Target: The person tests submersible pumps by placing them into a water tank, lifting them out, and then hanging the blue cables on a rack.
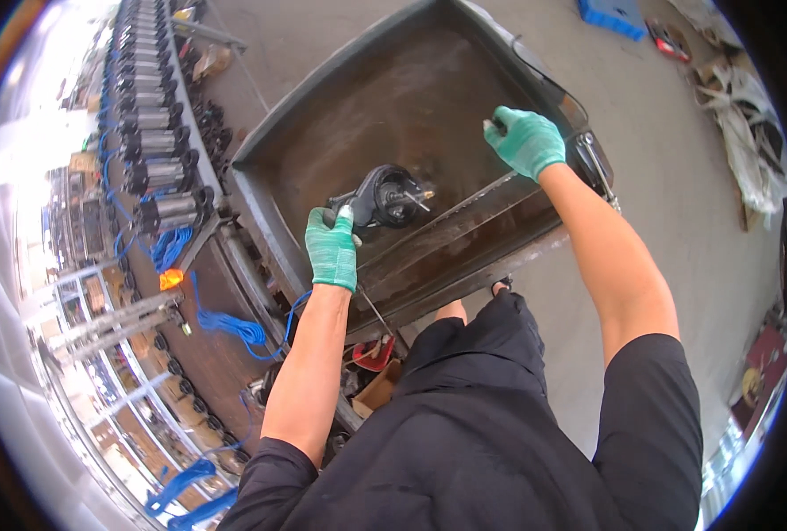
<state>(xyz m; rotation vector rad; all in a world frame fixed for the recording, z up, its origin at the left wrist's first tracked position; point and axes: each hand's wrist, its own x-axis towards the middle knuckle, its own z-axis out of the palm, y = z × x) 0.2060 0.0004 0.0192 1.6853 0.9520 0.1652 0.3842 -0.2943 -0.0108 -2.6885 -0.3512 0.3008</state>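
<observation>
My left hand point(331, 250), in a green glove with pale fingertips, grips the near-left side of a black rounded housing point(383, 196). A thin rod and a small brass-coloured fitting stick out from the housing's right side. It is over a large metal tank point(270, 232) of brownish water; whether it touches the water I cannot tell. My right hand point(528, 144), also gloved in green, is raised over the tank's right side, apart from the housing. Its fingers are curled into a pinch, and anything between them is too small to make out.
A bar point(464, 208) crosses the tank's near part. Left of it, a roller conveyor point(156, 119) carries a row of motor-like cylinders. Blue cable point(234, 327) lies coiled on a brown surface. Metal rods or tools point(595, 166) hang at the tank's right rim. A blue crate point(613, 13) stands far right.
</observation>
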